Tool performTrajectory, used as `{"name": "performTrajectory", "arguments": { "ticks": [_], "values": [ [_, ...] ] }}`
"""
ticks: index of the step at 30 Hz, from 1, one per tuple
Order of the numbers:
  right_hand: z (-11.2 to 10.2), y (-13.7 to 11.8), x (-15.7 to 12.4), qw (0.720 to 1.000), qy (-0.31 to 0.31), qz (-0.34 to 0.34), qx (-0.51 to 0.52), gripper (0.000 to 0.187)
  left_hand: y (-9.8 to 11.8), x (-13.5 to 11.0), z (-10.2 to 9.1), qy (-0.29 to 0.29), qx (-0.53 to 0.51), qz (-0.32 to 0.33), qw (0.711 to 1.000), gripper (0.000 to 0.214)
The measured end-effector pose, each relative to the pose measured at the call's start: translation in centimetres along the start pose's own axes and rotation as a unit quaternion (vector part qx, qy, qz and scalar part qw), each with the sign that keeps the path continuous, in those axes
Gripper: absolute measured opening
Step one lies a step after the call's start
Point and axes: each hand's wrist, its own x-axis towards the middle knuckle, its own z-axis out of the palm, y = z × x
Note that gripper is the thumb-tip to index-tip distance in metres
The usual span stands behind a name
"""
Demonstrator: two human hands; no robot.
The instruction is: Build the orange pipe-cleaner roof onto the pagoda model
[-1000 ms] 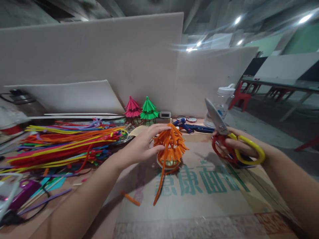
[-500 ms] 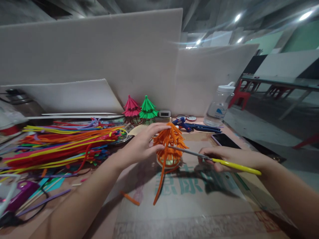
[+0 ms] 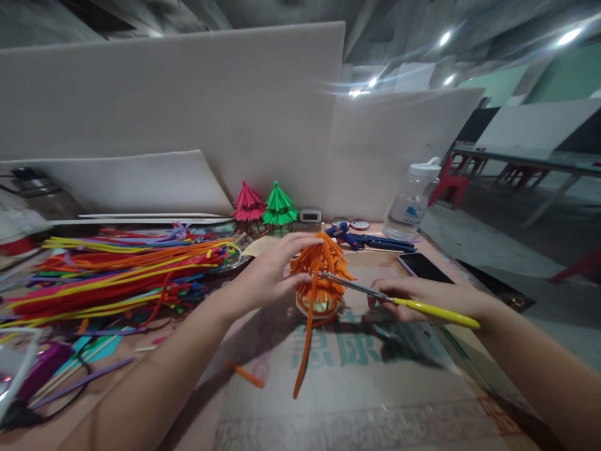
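Note:
A small orange tree-like figure made of pipe cleaners (image 3: 331,266) stands in the middle of the table, with a thin stick poking from its top. My left hand (image 3: 277,266) grips its left side, the fingers near the tip and the thumb lower down. From its front a loose orange pipe cleaner (image 3: 307,351) hangs down towards me. My right hand (image 3: 408,295) is closed round yellow-handled scissors (image 3: 436,311), seen edge-on. Their metal blades point left and reach the loose strand close to my left thumb. Whether the blades are parted is unclear.
Bundles of coloured pipe cleaners (image 3: 117,269) cover the left side. Behind stand a pink (image 3: 248,202) and a green tiered figure (image 3: 278,205). A blue glue gun (image 3: 345,235), phone (image 3: 425,267) and water bottle (image 3: 410,203) lie or stand right. An orange offcut (image 3: 246,374) lies in front.
The scissors and my right hand have shifted slightly left, with the blade tips a little higher. The loose strand's lower end has moved slightly right and towards me. My left hand keeps its hold.

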Motion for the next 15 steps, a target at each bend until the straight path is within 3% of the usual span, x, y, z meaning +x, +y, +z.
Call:
{"name": "performTrajectory", "arguments": {
  "ticks": [4,9,15],
  "values": [
    [0.6,-0.4,0.8,0.999,0.0,-0.022,0.043,0.057,0.1,0.0,0.0,0.001,-0.001,-0.003,1.0,0.057],
    [1.2,0.2,1.3,0.994,0.018,-0.045,0.097,0.048,0.2,0.0,0.0,0.003,-0.004,0.001,1.0,0.057],
    [1.6,1.7,1.9,0.995,0.051,-0.049,0.071,0.038,0.0,0.1,0.1,0.005,-0.013,0.007,1.0,0.058]
  ]
}}
